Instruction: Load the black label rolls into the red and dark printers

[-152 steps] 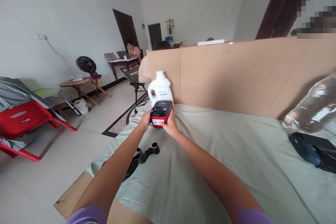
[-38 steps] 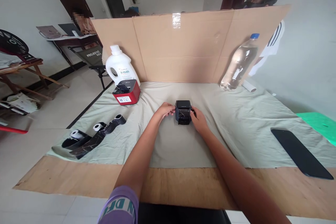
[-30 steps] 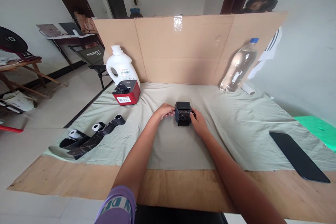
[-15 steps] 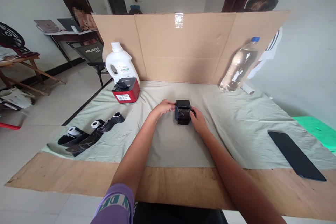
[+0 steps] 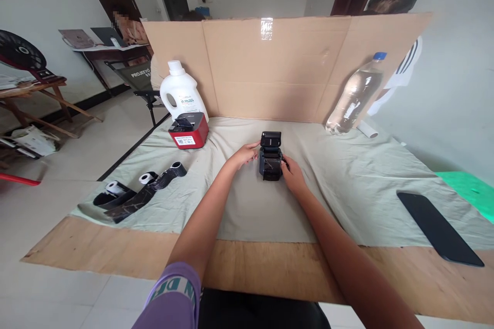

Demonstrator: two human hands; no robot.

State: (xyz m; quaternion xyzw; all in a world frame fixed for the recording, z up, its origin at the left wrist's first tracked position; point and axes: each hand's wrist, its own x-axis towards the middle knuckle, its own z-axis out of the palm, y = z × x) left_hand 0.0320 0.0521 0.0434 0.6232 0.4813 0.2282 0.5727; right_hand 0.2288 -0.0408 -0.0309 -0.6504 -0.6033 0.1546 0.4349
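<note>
A small black device point(image 5: 270, 167) stands on the grey-green cloth point(image 5: 247, 205), its lid point(image 5: 270, 139) raised at the back. Dark marbled material shows on its front. My right hand point(image 5: 294, 174) grips its right side with bent fingers. On the left side, my left hand point(image 5: 246, 156) has its index finger stretched toward the lid's hinge area, the other fingers curled by the device's edge.
A red box-shaped device point(image 5: 189, 131) and a white jug point(image 5: 185, 93) stand back left. Black rolls with unrolled strips point(image 5: 133, 204) lie left. A water bottle point(image 5: 357, 95) leans on the cardboard point(image 5: 270, 72); a dark phone point(image 5: 440, 229) lies right. A person sits in the background.
The device's lid has swung up from closed to raised. My left index finger is now higher, beside the lid. The whole view has shifted slightly.
</note>
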